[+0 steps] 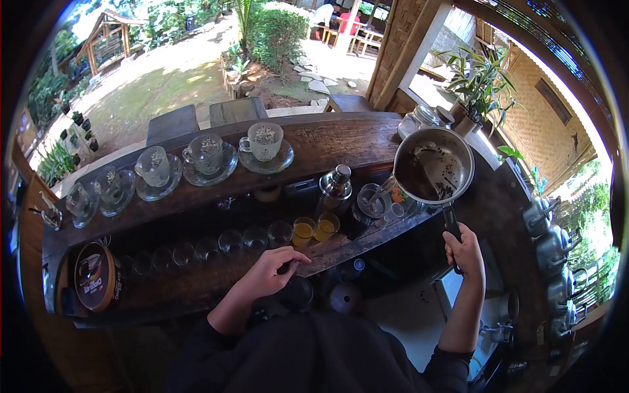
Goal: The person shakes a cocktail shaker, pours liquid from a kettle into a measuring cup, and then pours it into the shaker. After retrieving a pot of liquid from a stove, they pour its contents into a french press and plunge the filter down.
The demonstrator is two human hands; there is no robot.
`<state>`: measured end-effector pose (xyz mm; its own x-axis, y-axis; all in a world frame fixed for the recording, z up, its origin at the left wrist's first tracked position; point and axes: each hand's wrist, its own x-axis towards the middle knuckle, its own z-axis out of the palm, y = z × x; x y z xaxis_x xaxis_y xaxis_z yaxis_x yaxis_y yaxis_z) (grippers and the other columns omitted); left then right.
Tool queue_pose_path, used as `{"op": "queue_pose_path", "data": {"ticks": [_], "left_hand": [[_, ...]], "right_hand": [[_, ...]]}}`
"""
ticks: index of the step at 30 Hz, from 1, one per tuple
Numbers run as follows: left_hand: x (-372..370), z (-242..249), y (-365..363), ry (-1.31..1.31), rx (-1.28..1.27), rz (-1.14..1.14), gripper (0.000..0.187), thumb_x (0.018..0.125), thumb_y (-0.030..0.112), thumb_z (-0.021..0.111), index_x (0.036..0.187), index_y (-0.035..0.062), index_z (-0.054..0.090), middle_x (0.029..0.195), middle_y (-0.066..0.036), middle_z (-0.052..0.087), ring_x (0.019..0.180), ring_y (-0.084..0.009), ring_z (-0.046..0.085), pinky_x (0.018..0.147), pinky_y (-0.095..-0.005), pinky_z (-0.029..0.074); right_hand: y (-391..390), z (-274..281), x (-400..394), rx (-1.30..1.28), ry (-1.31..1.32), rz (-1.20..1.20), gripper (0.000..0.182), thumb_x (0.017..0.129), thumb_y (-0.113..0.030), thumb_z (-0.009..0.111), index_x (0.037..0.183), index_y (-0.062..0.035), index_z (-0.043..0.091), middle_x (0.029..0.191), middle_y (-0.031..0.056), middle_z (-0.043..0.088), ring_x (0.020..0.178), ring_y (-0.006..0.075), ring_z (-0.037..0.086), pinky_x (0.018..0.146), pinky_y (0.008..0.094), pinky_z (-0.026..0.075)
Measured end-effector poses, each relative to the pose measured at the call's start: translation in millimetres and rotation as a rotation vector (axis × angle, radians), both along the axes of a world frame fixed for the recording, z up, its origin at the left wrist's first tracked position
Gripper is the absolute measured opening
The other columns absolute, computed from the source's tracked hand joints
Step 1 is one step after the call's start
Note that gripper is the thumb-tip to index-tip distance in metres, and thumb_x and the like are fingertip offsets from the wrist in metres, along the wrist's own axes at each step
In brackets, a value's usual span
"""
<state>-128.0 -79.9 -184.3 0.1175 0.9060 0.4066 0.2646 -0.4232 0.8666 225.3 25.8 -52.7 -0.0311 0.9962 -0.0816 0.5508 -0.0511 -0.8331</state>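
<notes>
My right hand (464,249) is wrapped round the black handle of a metal saucepan (434,165), held up over the right part of the counter. Dark brown liquid and dark bits show inside the pan. My left hand (278,268) hovers near the lower shelf, its fingers drawn together; whether anything small is between them is hidden. Just beyond it stand two small glasses of orange liquid, one (303,232) beside the other (326,226). A metal shaker (336,183) and a glass jug (375,200) stand between these and the pan.
Glass cups on saucers (265,164) line the raised wooden counter (327,137). Several empty glasses (230,241) run along the lower shelf to a brown chocolate tub (95,276). Kettles (555,247) stand at the right, a potted plant (481,85) behind the pan. People sit far off outside.
</notes>
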Motion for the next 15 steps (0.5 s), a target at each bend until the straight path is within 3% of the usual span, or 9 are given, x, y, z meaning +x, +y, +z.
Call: {"op": "queue_pose_path", "data": {"ticks": [15], "left_hand": [[-2.1, -2.6, -6.4, 0.015, -0.029, 0.010, 0.020, 0.076, -0.009, 0.055, 0.091, 0.0017, 0.064, 0.081, -0.010, 0.062, 0.078, -0.0237, 0.062, 0.069, -0.0295, 0.046]], "right_hand": [[-4.4, -0.3, -3.9, 0.011, -0.065, -0.007, 0.022, 0.088, -0.012, 0.054, 0.105, 0.0012, 0.051, 0.054, -0.0018, 0.045, 0.041, 0.0060, 0.043, 0.040, 0.0222, 0.035]]}}
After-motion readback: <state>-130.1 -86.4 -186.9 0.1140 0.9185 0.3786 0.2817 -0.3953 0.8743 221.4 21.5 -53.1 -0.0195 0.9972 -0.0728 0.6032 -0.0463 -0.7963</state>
